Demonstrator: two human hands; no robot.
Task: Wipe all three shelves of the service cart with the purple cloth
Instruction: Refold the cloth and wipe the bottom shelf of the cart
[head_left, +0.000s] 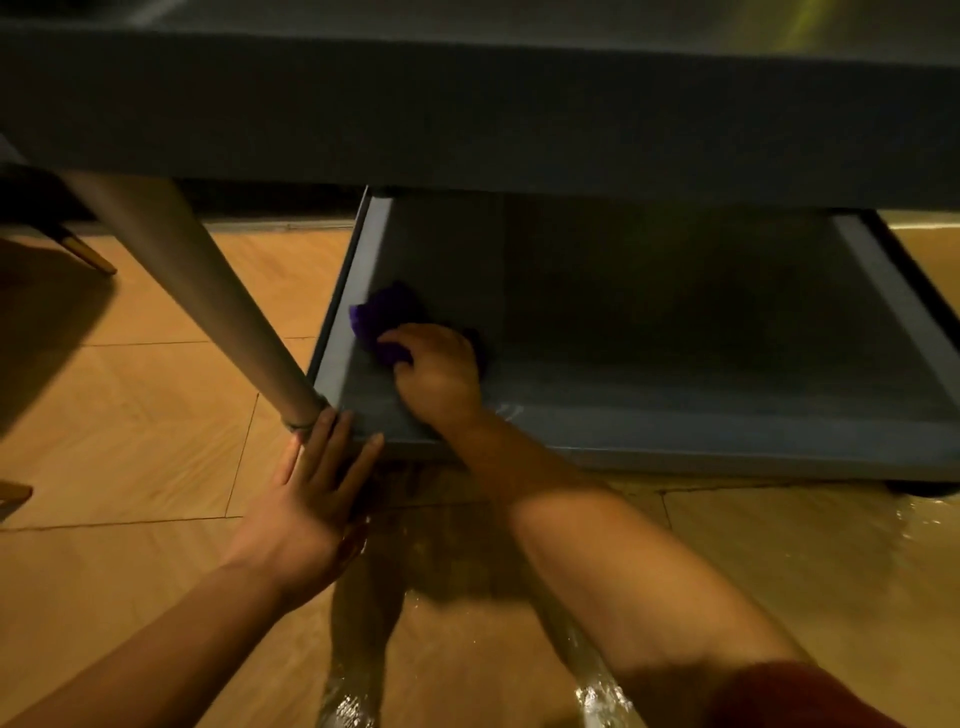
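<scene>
1. In the middle of the frame, the right hand (439, 371) reaches into the lowest visible shelf (675, 332) of the service cart and presses the purple cloth (382, 322) flat on its floor, close to the shelf's left wall.
2. The fingers of that hand are curled down over the bunched cloth, gripping it against the surface; the cloth shows past the fingertips toward the upper left. Holding it bunched like this probably gives a firm pad for rubbing into the corner.
3. At lower left of centre, the left hand (311, 499) rests with its fingers (332, 441) straight and slightly spread, the tips touching the shelf's near corner beside the foot of the slanted cart leg (208, 291). It holds nothing; the placement looks meant to steady the cart, or the person, while the other arm pushes.
4. Across the top of the frame a darker shelf (467, 114) overhangs, shading the work area.
5. By my judgement the wiping is on this low shelf, with most of its shaded right side still to be covered.
</scene>
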